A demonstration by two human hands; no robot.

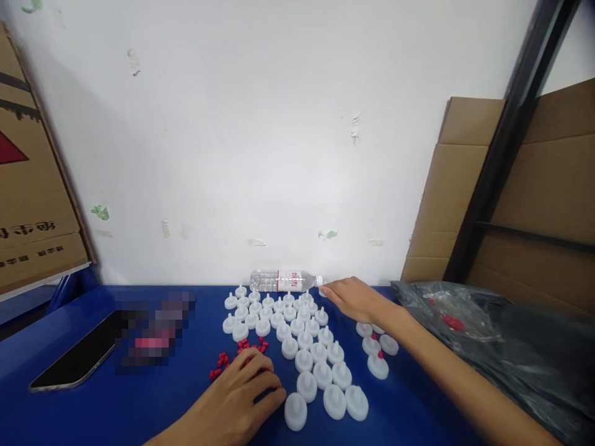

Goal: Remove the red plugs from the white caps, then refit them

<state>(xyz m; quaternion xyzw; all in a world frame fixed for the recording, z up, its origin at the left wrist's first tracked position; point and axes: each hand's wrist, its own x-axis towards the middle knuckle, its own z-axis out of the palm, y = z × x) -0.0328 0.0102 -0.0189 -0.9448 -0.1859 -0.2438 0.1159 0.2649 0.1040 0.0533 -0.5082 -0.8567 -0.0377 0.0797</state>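
My right hand reaches to the far side of the table, its fingers closed at a white nozzle cap beside the bottle's neck. The fingertips partly cover this cap. In the near middle, my left hand curls over small red tip caps. Its thumb is hidden, and so is anything between its fingers. Many white nozzle caps stand spout up in loose rows between the hands. Below my right forearm are several more white caps, and red tips sit on the spouts of two, one being the nearest cap.
A clear plastic bottle lies against the wall behind the caps. At left on the blue table lies a dark phone beside a blurred patch. Grey plastic bags cover the right side. Cardboard stands at left.
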